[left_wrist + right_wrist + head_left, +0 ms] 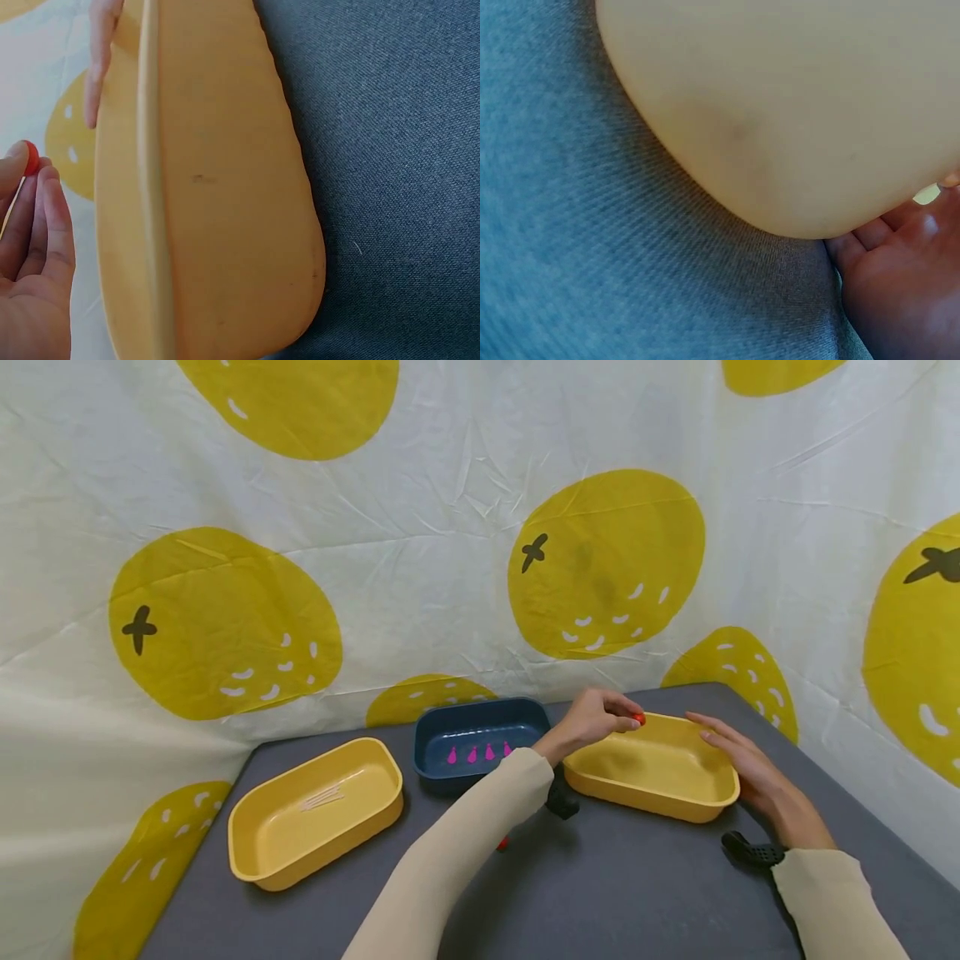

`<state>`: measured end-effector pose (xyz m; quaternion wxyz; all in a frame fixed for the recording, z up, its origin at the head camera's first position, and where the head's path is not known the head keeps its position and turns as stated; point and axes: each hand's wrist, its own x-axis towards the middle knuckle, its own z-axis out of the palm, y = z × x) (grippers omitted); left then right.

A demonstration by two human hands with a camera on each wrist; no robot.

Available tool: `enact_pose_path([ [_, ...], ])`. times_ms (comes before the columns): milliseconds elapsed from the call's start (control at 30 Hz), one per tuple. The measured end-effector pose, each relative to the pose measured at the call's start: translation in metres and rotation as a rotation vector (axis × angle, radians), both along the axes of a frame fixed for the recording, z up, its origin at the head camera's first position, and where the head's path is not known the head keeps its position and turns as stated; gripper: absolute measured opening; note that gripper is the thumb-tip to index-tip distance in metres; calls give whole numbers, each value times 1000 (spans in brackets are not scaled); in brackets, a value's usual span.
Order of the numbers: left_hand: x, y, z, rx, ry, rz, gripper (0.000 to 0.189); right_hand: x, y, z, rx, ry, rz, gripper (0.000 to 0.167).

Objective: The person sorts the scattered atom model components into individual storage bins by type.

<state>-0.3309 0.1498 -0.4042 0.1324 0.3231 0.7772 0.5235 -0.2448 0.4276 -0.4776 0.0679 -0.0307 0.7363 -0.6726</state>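
My left hand (588, 720) is above the back left part of the right yellow tray (637, 797). It pinches a small round red piece (31, 158) between thumb and fingers, with the other fingers extended in the left wrist view. At the tray's right end is my right hand (753, 777), its fingers fairly straight along the rim. In the right wrist view the tray's wall hides most of those fingers, so how firmly they touch it cannot be told. Another red piece (502, 843) lies on the table, partly covered by my left forearm.
A dark blue tray (483, 708) holding several pink pieces (472, 754) stands behind my left forearm. Farther left is a second yellow tray (337, 852) with several thin pale sticks (322, 797). A patterned curtain (420, 610) rises behind the grey table (637, 893).
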Motion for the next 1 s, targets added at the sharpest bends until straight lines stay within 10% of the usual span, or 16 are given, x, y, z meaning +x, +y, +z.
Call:
enact_pose_path([
  [533, 2, 21, -16, -169, -17, -105, 15, 0, -2, 0, -28, -7, -4, 61],
  [1000, 1, 33, -26, -273, 22, -57, 10, -2, 0, 1, -35, 11, -2, 60],
])
